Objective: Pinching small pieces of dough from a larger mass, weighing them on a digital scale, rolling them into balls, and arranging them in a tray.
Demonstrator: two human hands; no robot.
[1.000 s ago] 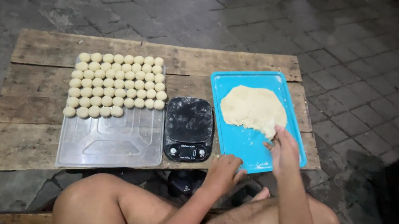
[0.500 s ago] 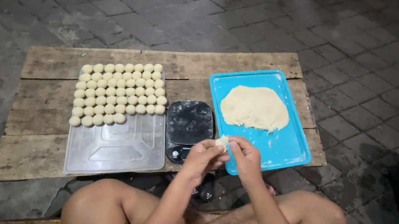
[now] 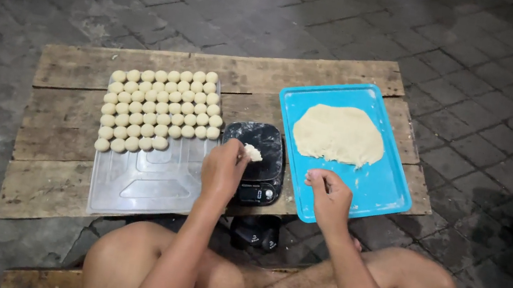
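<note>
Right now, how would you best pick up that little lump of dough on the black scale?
Pinch the small dough lump by its sides from above, fingertips coming from the near left, where the left hand already touches it. It lies loose on the flat black scale, so nothing blocks its top.

We record a dim night scene lit from above and near the camera. The wooden board [image 3: 211,80] and blue tray [image 3: 389,188] are bright; paving darkens toward corners. Focus sharp centrally, mild wide-angle distortion at edges.
</note>
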